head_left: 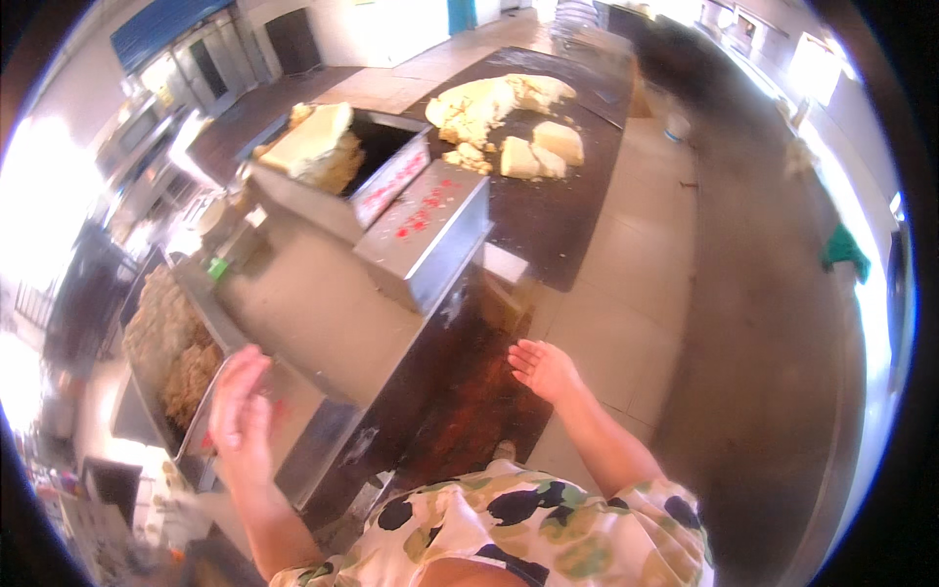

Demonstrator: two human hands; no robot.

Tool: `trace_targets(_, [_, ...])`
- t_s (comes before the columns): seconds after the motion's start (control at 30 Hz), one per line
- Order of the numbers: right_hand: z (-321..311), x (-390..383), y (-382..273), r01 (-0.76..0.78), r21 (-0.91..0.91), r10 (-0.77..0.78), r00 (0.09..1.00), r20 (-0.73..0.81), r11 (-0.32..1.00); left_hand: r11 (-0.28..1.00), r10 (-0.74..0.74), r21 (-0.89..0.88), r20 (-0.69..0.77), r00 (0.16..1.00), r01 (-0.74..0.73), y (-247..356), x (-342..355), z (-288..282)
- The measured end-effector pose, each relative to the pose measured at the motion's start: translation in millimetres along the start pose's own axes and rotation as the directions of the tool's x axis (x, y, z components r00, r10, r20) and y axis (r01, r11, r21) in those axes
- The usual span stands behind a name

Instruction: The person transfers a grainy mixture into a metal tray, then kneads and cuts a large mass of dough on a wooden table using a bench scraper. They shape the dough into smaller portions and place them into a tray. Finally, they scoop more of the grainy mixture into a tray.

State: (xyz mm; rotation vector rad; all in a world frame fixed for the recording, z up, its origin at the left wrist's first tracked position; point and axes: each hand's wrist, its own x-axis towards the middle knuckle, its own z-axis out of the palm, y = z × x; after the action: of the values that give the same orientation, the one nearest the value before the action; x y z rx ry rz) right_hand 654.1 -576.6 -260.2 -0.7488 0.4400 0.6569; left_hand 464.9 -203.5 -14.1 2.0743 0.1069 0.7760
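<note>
My left hand (pixel 242 416) is raised beside a metal bin (pixel 223 367) of crumbly brown dough-like mass (pixel 174 342). Its fingers are stretched out, slightly blurred, with nothing in them. Over the dark edge of the worktable, my right hand (pixel 545 372) hovers with straight fingers and a bare palm. Between and beyond my hands runs a metal machine with a flat beige belt (pixel 328 284). At its far end a steel hopper (pixel 289 196) holds a large pale yellow dough lump (pixel 311 147). A steel box cover (pixel 423 220) with red markings adjoins the hopper.
On the dark table (pixel 558 225) behind the machine lie a big broken dough mound (pixel 484 103) and smaller dough blocks (pixel 538 152). Tiled floor (pixel 646 245) runs along the right. A green cloth (pixel 846 252) hangs at the right wall. A small green object (pixel 217 267) sits on the machine's left side.
</note>
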Motion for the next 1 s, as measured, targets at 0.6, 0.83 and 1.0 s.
trace_targets(0.6, [-195.6, 18.9, -246.1, 0.288, 0.189, -0.225, 0.928, -0.295, 0.939, 0.867, -0.091, -0.131, 0.906, 0.413, 0.480, -72.3, 83.8, 491.8])
trace_targets(0.83, [-203.0, 139.5, -384.2, 0.198, 0.008, -0.190, 0.948, -0.254, 0.980, 0.819, -0.213, -0.085, 0.874, 0.438, 0.567, -120.6, 143.2, 627.5])
trace_targets(1.0, [-157.9, 253.4, -468.2, 0.172, -0.124, -0.196, 0.957, -0.216, 0.977, 0.865, -0.257, -0.027, 0.835, 0.487, 0.502, -136.4, 196.3, 667.8])
